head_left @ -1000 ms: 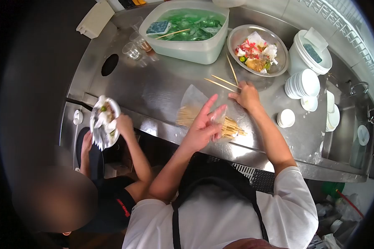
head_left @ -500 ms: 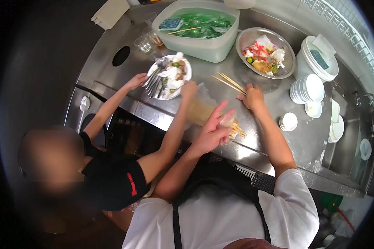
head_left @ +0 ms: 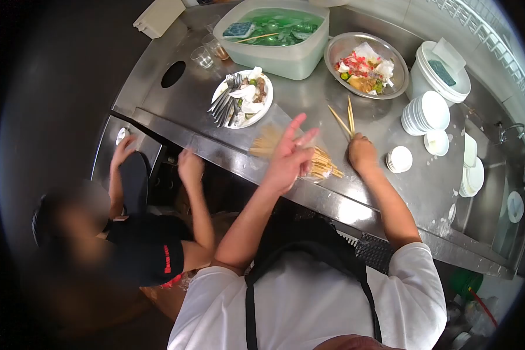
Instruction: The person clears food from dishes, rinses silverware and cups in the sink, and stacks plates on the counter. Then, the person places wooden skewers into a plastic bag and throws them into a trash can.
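Note:
My right hand [head_left: 363, 153] is closed around a few wooden chopsticks [head_left: 350, 116], whose tips fan out away from me above the steel counter. Spread fingers show on my left hand [head_left: 287, 160], which holds nothing that I can see. Beneath and beside it lies a clear plastic bag [head_left: 283, 119] with a bundle of wooden chopsticks [head_left: 324, 164], partly hidden by the hand. Farther off to the left, a white plate [head_left: 266, 108] bears forks, spoons, crumpled napkins and food scraps.
A tub [head_left: 274, 61] of green liquid with a sponge stands at the back, near small glasses [head_left: 202, 57]. A metal bowl [head_left: 403, 73] holds scraps. Stacked white bowls [head_left: 431, 114], small cups [head_left: 399, 159] and a white bucket [head_left: 417, 87] stand right. A co-worker [head_left: 146, 251] is at left.
The co-worker's hands have left the plate, which now rests on the counter, and drawn back left. The chopsticks in my right hand have swung more upright. My left hand has shifted slightly left.

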Tool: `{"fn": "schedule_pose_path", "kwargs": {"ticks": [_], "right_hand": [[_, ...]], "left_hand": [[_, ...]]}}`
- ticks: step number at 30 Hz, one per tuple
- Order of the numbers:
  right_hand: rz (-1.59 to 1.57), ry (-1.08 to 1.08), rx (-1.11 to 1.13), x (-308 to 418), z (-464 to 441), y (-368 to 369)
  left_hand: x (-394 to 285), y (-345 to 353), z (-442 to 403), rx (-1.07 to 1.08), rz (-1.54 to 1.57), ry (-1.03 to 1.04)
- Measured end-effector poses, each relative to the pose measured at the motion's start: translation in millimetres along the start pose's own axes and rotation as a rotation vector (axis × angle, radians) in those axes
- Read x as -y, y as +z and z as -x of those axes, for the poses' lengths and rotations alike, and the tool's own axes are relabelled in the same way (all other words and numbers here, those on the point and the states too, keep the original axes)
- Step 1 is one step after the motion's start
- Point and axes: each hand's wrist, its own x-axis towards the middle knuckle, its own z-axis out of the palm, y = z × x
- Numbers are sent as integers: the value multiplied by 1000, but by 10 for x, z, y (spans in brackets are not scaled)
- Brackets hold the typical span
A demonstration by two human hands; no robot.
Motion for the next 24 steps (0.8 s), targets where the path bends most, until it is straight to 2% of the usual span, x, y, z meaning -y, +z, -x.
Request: {"fn": "schedule_pose_path", "kwargs": {"ticks": [1,3,6,9,13,20,23,24], "right_hand": [[-166,39,79,-76,56,-66],[-494,119,238,-163,204,-683],[-964,61,479,-327,591,-1402],[-953,-115,550,-440,890,-1453],[-652,-280,324,-222,936,-1307],[-484,-388,147,515,635,-1366],[-731,-551,-116,721,537,-1504],[-736,-521,-171,719,513,-1577]], "left_hand": [[-28,-21,-6,-17,6,5],[-68,-34,-5,-35,-4,28],[-125,-90,9,-42,32,48],[-161,-170,17,30,182,18],[-251,-55,43,82,143,3],[-194,122,74,217,32,-12],[-225,175,142,205,76,3],[-264,182,149,201,100,17]]}}
